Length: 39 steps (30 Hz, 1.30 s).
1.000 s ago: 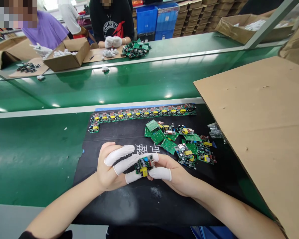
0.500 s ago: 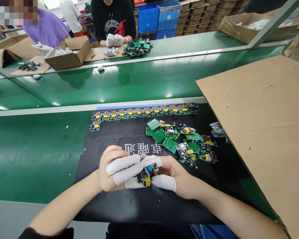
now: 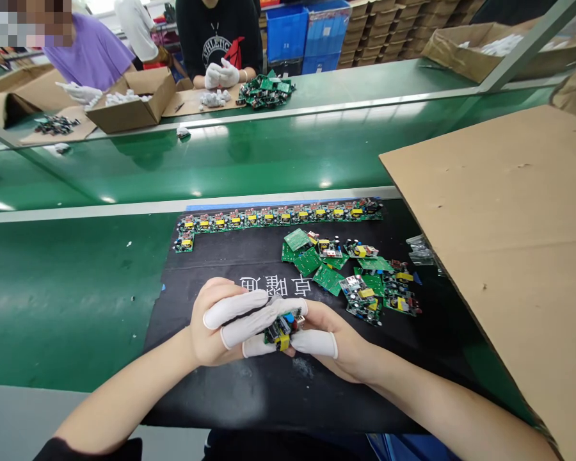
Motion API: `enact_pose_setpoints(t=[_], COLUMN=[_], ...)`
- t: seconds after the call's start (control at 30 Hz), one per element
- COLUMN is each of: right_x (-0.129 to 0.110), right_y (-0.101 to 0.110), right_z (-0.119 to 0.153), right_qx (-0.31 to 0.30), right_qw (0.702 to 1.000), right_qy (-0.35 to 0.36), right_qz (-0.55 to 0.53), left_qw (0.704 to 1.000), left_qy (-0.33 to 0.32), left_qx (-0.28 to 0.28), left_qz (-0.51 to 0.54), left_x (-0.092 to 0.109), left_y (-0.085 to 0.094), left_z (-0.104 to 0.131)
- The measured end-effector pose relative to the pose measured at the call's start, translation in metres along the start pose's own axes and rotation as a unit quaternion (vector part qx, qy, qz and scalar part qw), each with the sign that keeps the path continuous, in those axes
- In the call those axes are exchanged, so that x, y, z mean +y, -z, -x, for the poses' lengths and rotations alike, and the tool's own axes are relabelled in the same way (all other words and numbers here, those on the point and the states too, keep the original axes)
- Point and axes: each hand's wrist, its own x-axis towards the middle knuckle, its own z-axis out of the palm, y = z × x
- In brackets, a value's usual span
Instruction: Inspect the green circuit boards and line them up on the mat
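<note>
A small green circuit board [image 3: 281, 331] with a yellow transformer and blue and black parts is held between both hands above the black mat [image 3: 211, 400]. My left hand [image 3: 228, 323], white finger cots on its fingertips, closes on the board's left side. From the right, my right hand [image 3: 329, 336], also in finger cots, pinches the same board. A greyish piece shows at the board's upper edge, partly hidden by the fingers. Beyond the hands lies a loose heap of circuit boards [image 3: 329, 280], and a row of boards [image 3: 269, 219] lines the mat's far edge.
A large cardboard sheet [image 3: 504, 192] slants along the right, with clear plastic pieces [image 3: 420, 250] beside it. Across the green conveyor [image 3: 269, 160], co-workers sit by a cardboard box [image 3: 132, 105] and a pile of boards [image 3: 266, 89]. A small white-wrapped item [image 3: 183, 132] rides the belt.
My hands have shifted slightly with the board, which is tilted a little differently and shows more of its parts. Small items on the conveyor have moved left.
</note>
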Motion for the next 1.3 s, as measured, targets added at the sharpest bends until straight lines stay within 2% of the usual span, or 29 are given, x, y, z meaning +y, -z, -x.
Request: enact_pose_setpoints(t=[0.37, 0.73, 1.13, 1.3], right_x=[-0.002, -0.005, -0.004, -0.004], right_y=[-0.001, -0.008, -0.007, -0.006], right_z=[0.002, 0.002, 0.001, 0.003], right_qx=[0.006, 0.048, 0.048, 0.042], right_qw=[1.000, 0.999, 0.998, 0.999], right_qy=[-0.011, -0.012, -0.021, -0.021], right_qz=[0.020, -0.013, -0.025, 0.002], left_qw=[1.000, 0.999, 1.000, 0.999], left_qy=[0.010, 0.011, 0.011, 0.040], left_qx=[-0.006, 0.007, 0.008, 0.005], left_qz=[0.013, -0.029, -0.026, -0.021], left_x=[0.000, 0.001, 0.000, 0.003], left_y=[0.000, -0.001, -0.003, -0.004], left_z=[0.003, 0.012, 0.011, 0.006])
